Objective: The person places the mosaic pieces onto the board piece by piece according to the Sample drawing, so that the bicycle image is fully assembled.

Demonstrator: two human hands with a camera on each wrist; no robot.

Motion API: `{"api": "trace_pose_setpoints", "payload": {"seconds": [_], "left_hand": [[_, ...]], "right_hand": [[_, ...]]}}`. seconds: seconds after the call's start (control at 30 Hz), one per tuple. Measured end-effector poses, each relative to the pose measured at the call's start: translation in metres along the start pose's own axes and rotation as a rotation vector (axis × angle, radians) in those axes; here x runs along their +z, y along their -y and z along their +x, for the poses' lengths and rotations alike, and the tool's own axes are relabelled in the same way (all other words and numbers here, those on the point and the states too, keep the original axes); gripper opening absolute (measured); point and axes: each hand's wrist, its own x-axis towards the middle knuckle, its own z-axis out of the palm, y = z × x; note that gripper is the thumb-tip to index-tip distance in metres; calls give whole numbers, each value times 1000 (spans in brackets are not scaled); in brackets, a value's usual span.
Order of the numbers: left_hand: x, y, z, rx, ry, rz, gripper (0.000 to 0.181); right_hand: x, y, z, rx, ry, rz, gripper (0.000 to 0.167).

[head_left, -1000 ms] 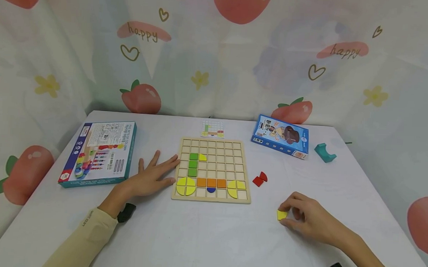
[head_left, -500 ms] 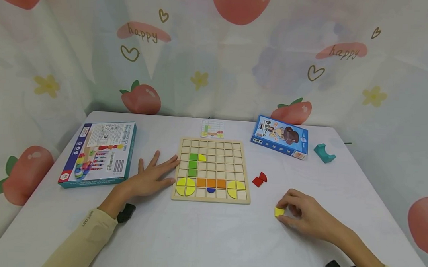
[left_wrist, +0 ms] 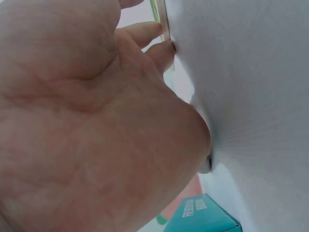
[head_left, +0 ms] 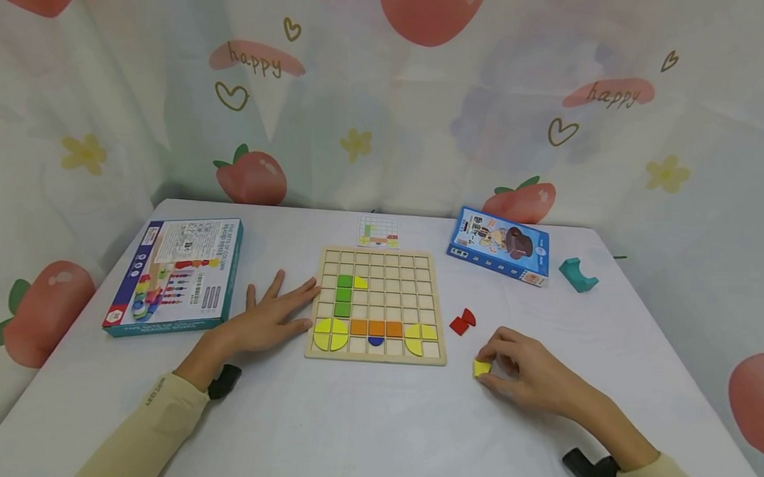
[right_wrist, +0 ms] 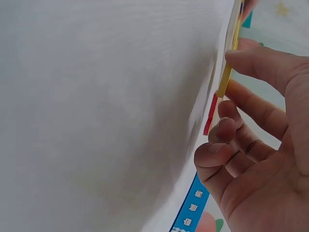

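My right hand [head_left: 523, 369] pinches a yellow square-looking tile [head_left: 481, 369] between thumb and fingertips, right of the wooden grid board [head_left: 377, 358]. Edge-on, the same yellow tile [right_wrist: 225, 79] shows in the right wrist view. With fingers spread, my left hand [head_left: 263, 322] rests on the table, fingertips touching the board's left edge. On the board lie green squares [head_left: 344, 295], a yellow quarter-round [head_left: 359, 283], orange squares [head_left: 376, 328], a blue half-round [head_left: 375, 341] and yellow pieces at lower left [head_left: 331, 334] and lower right [head_left: 420, 333].
A red square [head_left: 459, 326] and red quarter-round [head_left: 469, 317] lie right of the board. Behind it is a pattern card [head_left: 379, 232]. A teal-edged box [head_left: 175, 272] stands left; a blue box [head_left: 500, 244] and teal curved block [head_left: 577, 275] are back right.
My right hand has moved left and slightly away from me, toward the board, with the yellow tile still pinched. The left hand has stayed in place.
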Motion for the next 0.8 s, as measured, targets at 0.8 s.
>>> {"api": "trace_pose_setpoints", "payload": {"seconds": [0.8], "left_hand": [[0, 1, 0, 3, 2, -7, 72]], "right_hand": [[6, 31, 39, -96, 43, -1, 23]]}}
